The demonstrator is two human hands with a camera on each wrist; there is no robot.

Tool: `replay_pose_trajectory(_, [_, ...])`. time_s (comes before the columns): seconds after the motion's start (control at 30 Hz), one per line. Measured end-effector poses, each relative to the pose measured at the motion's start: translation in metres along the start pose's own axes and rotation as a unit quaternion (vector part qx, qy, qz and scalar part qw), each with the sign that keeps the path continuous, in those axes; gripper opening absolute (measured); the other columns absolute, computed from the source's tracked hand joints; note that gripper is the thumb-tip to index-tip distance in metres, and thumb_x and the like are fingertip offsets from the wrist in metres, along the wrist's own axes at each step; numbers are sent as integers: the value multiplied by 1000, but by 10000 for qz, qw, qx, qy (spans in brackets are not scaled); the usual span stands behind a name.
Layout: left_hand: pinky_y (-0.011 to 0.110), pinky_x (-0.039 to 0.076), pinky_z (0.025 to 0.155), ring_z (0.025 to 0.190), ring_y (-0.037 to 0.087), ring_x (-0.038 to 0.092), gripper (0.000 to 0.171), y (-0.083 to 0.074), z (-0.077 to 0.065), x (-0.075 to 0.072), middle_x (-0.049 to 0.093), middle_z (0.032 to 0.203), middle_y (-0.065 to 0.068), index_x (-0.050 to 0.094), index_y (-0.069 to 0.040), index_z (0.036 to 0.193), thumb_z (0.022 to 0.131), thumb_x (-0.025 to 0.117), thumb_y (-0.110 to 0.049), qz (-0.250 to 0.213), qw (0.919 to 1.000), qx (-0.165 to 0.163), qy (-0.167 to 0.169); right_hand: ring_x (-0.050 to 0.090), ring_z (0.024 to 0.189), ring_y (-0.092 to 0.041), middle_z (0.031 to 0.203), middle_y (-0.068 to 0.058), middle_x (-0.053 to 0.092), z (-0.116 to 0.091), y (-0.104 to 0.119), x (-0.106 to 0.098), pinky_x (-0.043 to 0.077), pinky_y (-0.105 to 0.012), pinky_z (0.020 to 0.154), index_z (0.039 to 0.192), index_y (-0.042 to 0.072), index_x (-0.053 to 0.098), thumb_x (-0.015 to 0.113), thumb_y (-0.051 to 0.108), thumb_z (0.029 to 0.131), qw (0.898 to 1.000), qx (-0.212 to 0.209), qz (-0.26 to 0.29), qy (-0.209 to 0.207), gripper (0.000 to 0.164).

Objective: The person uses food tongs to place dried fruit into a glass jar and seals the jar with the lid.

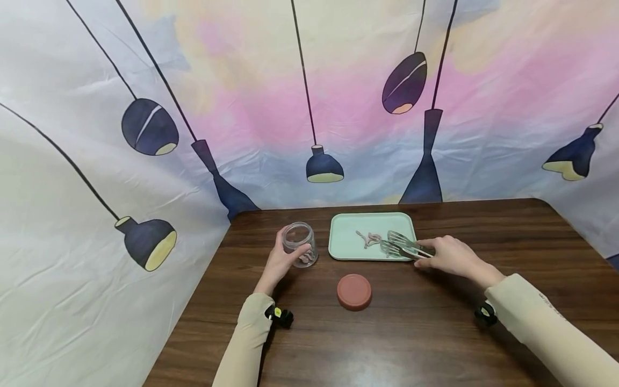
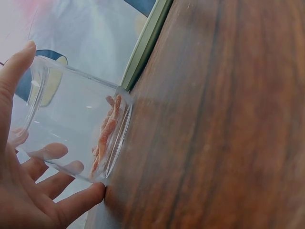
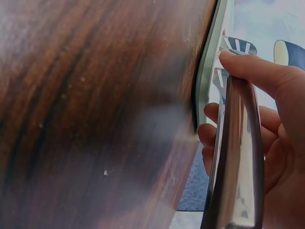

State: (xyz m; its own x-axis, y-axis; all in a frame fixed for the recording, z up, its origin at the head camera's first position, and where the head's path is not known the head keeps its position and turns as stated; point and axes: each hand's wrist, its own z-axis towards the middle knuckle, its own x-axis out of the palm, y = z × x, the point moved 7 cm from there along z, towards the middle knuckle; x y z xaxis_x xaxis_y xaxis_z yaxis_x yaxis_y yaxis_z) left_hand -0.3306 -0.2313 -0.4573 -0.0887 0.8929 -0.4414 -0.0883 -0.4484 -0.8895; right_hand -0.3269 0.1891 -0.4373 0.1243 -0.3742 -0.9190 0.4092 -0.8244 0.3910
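My left hand (image 1: 282, 259) grips a clear jar (image 2: 71, 109) that stands upright and lidless on the table. Several reddish-brown dried strips (image 2: 107, 136) lie at the jar's bottom. Metal tongs (image 3: 240, 152) with slotted ends are held in my right hand (image 1: 450, 257), thumb on one arm and fingers around the other. In the head view the slotted ends, spread apart, reach over the right part of a pale green tray (image 1: 348, 236). More strips (image 1: 369, 239) lie on the tray, just left of the tong ends. Whether the tongs touch any strip, I cannot tell.
A round red lid (image 1: 354, 292) lies on the dark wooden table (image 1: 396, 333), in front of the tray and between the two forearms. Behind the table hangs a cloth backdrop (image 1: 271, 107) printed with lamps.
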Motion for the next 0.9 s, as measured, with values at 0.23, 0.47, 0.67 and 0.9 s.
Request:
replay_pose_trajectory(0.23, [57, 40, 104, 130, 33, 51, 91, -5, -8, 0, 50, 145, 15, 29, -28, 155, 83, 80, -51, -61, 10000, -26, 7, 33, 53, -10, 53, 2, 49, -1, 6, 3, 36, -33, 57, 132, 4, 67, 77, 37, 89, 9994, -148, 280, 107, 55])
replay_pose_trajectory(0.47, [55, 40, 105, 129, 31, 51, 91, -6, -1, 0, 50, 144, 15, 28, -27, 155, 84, 79, -53, -90, 9999, 34, 31, 35, 56, -13, 57, 2, 53, 3, 3, -2, 35, -33, 58, 130, 3, 68, 76, 29, 91, 9992, -105, 390, 20, 48])
replay_pose_trajectory(0.67, [56, 40, 105, 130, 32, 50, 93, -7, 3, -1, 51, 144, 14, 28, -29, 156, 83, 79, -56, -43, 10000, 46, -22, 30, 54, -11, 54, 3, 51, 4, 3, -4, 34, -32, 58, 129, 4, 69, 75, 27, 92, 9988, -145, 446, -101, 45])
replay_pose_trajectory(0.9, [56, 39, 105, 133, 34, 49, 95, -6, 0, -1, 51, 144, 14, 28, -29, 156, 81, 80, -56, 87, 9999, -68, -37, 19, 48, -8, 44, 5, 44, 1, 4, -1, 26, -28, 50, 130, 3, 68, 73, 23, 93, 9981, -275, 531, -132, 42])
